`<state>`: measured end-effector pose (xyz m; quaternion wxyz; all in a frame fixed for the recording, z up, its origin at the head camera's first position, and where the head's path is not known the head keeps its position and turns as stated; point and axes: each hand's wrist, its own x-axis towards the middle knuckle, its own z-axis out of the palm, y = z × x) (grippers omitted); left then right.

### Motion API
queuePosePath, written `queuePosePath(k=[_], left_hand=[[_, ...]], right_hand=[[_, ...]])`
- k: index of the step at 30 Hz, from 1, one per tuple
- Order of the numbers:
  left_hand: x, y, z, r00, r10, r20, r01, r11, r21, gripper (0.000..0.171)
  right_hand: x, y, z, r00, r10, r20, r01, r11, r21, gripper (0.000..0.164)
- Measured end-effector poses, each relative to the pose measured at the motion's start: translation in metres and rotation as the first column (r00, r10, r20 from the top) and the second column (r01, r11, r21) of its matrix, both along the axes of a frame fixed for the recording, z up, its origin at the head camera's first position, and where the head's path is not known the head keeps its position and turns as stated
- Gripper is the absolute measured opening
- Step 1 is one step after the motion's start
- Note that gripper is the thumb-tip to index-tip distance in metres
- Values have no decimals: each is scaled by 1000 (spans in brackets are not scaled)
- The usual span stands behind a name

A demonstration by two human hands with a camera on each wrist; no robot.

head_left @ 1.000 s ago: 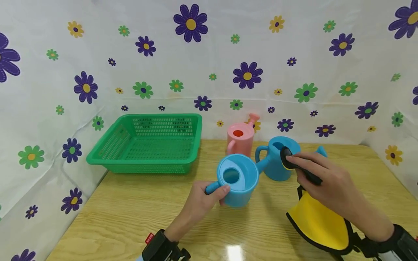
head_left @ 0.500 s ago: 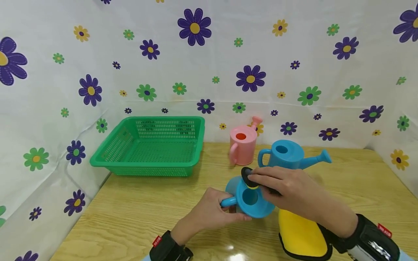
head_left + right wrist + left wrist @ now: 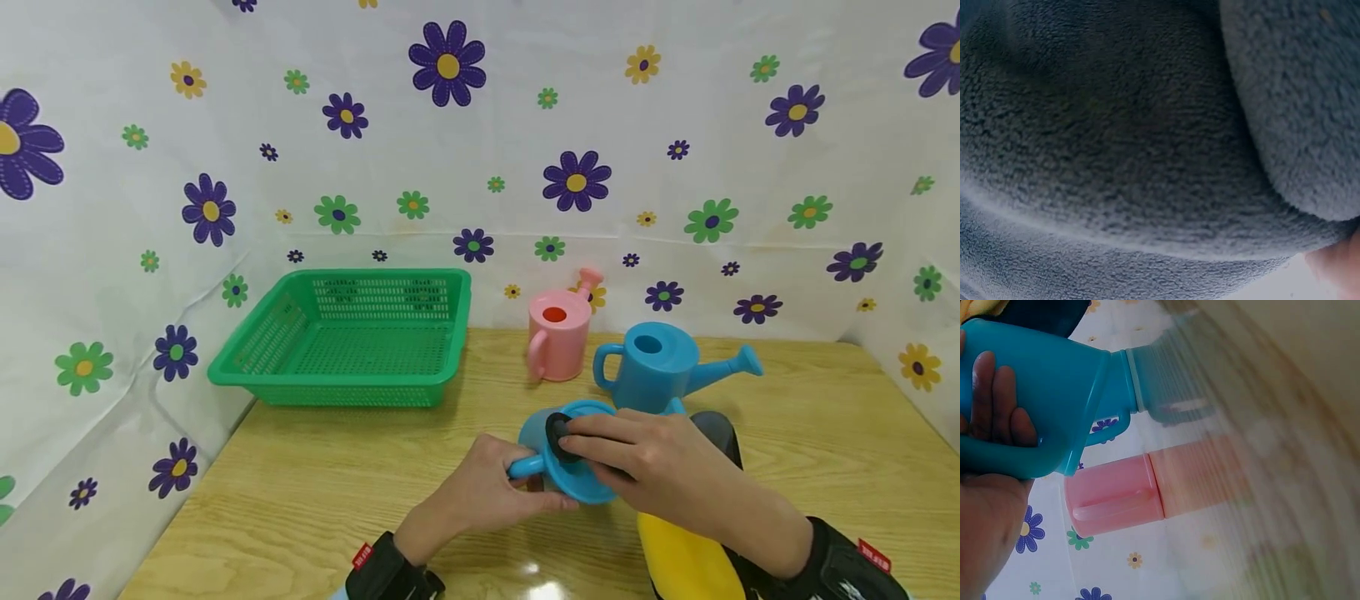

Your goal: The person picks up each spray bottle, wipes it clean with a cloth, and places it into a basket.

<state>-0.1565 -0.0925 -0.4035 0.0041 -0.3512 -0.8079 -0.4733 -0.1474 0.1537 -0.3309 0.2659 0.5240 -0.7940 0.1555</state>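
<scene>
Tilted over, a light blue watering can [image 3: 592,487] sits low over the table in the head view, its top turned toward me. My left hand [image 3: 487,487] grips it at the handle; in the left wrist view, curled fingers [image 3: 1004,403] lie against its side. My right hand [image 3: 667,467] holds a bunched part of a plush yellow and dark grey cloth [image 3: 686,554] with black edging and presses it on the can's top. The can's opening is largely hidden under cloth and fingers. Only the cloth's grey pile [image 3: 1116,156] fills most of the right wrist view.
Another blue watering can [image 3: 656,362] stands just behind the hands, spout to the right. Beside it is a pink watering can [image 3: 562,342]. A green perforated basket [image 3: 341,377] sits at the table's back left. Flower-printed sheeting [image 3: 495,108] lines the back and sides.
The held watering can has been lowered and tipped, top toward me. My right hand has moved left with the cloth, from in front of the other blue can onto the held can's top.
</scene>
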Motion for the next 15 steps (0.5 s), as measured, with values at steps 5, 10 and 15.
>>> queuePosePath(k=[5, 10, 15], left_hand=[[-1, -2, 0, 1000, 8, -6, -8, 1000, -12, 62], [-2, -4, -1, 1000, 17, 9, -17, 1000, 0, 60], [-5, -7, -2, 999, 33, 29, -33, 999, -8, 54]], right_hand=[[8, -3, -1, 1000, 10, 27, -11, 999, 42, 36], [13, -2, -4, 999, 29, 14, -30, 997, 75, 45], [17, 0, -7, 999, 46, 2, -46, 994, 99, 30]])
